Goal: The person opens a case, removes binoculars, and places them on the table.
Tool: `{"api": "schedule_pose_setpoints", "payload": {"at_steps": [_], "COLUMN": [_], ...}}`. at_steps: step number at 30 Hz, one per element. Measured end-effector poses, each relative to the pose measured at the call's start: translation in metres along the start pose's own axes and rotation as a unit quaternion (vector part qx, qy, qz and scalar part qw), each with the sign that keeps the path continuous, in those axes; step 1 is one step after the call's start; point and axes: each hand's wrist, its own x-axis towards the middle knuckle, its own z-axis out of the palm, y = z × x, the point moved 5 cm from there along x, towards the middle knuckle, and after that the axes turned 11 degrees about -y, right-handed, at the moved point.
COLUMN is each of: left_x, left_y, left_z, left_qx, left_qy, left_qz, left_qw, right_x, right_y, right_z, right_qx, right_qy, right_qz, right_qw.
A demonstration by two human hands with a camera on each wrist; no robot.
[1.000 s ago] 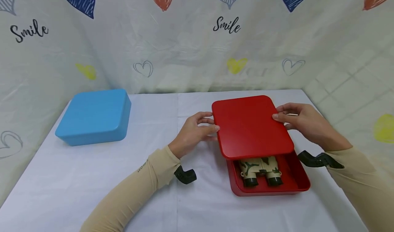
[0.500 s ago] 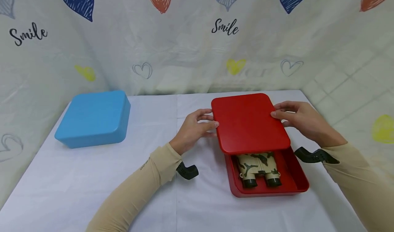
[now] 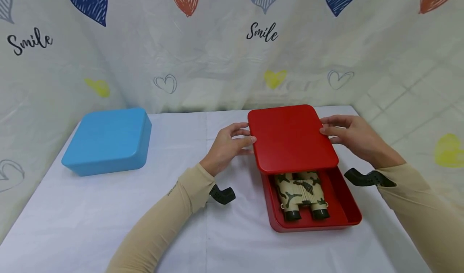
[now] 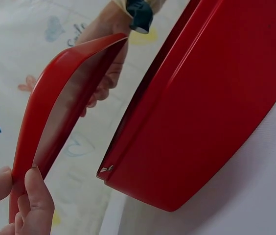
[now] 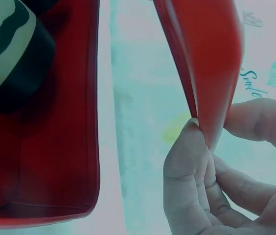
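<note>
A red lid (image 3: pixel 293 138) is held between both hands above the back part of a red box (image 3: pixel 342 196). The left hand (image 3: pixel 227 146) pinches its left edge, thumb on top and fingers under the rim. At the opposite edge, the right hand (image 3: pixel 351 137) grips it the same way. Both wrist views show the lid raised apart from the box, with a gap between them. Inside the box lie camouflage-patterned binoculars (image 3: pixel 302 192), black eyepieces toward the front; the lid covers their far end in the head view. Part of one barrel (image 5: pixel 11 54) shows in the right wrist view.
A blue box (image 3: pixel 108 140), closed on top, sits at the back left of the table, which has a white cloth (image 3: pixel 174 224). Behind the table hangs a pale curtain (image 3: pixel 210 51) printed with hearts and "Smile".
Both hands have drawn the lid up and toward the back of the table. More of the binoculars and the box interior now shows. The blue box stays put.
</note>
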Motion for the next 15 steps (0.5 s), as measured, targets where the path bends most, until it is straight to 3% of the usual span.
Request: {"api": "schedule_pose_setpoints", "payload": {"at_steps": [15], "left_x": [0.017], "left_y": [0.002], "left_z": [-0.005], "left_qx": [0.015], "left_qy": [0.017], "left_qz": [0.0], "left_qw": [0.9997], "right_x": [0.007], "right_y": [0.002], "right_z": [-0.008], "right_qx": [-0.008], "right_qy": [0.009], "right_qz": [0.008], "right_qw": [1.0]}}
